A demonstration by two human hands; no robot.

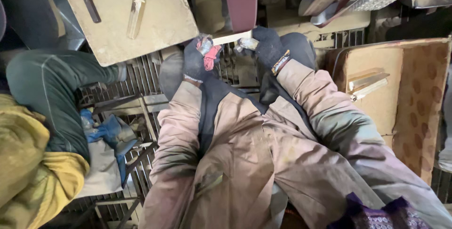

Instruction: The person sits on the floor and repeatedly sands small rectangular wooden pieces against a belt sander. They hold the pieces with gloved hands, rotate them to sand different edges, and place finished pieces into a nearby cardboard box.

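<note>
Gloves gripping pale metal bar (230, 37) at both ends: left hand (200, 59), right hand (266, 45) are risking fingertips slipping into dark red belt (240, 0).

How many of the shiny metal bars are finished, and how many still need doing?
One pale metal bar is in hand: the gloved left hand and right hand hold its ends against the dark red belt. Two or three bars lie on the cardboard box at the right, and one on the board at upper left. The picture doesn't show which pile is finished.
</note>
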